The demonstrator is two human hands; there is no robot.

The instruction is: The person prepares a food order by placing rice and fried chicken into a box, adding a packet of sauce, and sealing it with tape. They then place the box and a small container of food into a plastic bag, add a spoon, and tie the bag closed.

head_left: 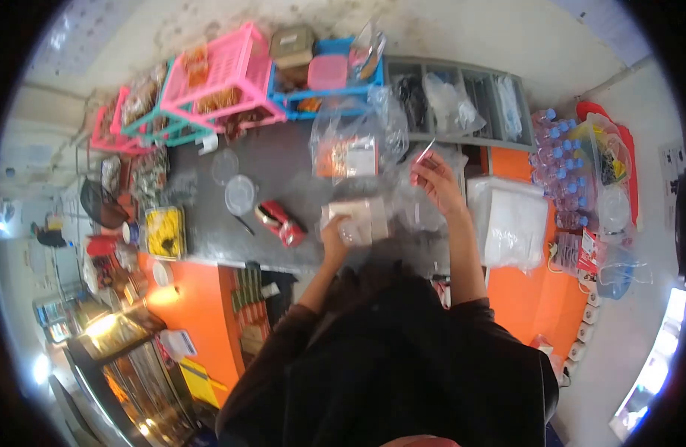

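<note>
My left hand (pixel 334 237) is closed on the near left corner of a cream-coloured, box-like packet (pixel 369 217) at the counter's front. To the right, my right hand (pixel 438 185) is raised, its fingers pinching a thin, pale, stick-like thing (pixel 426 151) that points up; its kind is too small to tell. Behind the packet lies a clear plastic bag (pixel 348 127) over an orange and white package (pixel 350 158). Left of my left hand rests a red handheld tool (pixel 280 223), perhaps a stapler or tape dispenser. Crumpled clear plastic (pixel 419 212) lies between my hands.
Pink baskets (pixel 216 71), a blue basket (pixel 324 97) and a grey divided tray (pixel 462 104) line the back. A round clear lid (pixel 240 194) and dark pen (pixel 244 225) lie left. Plastic bags (pixel 510 223) and several bottles (pixel 563 167) stand right. A yellow-filled tray (pixel 165 232) sits far left.
</note>
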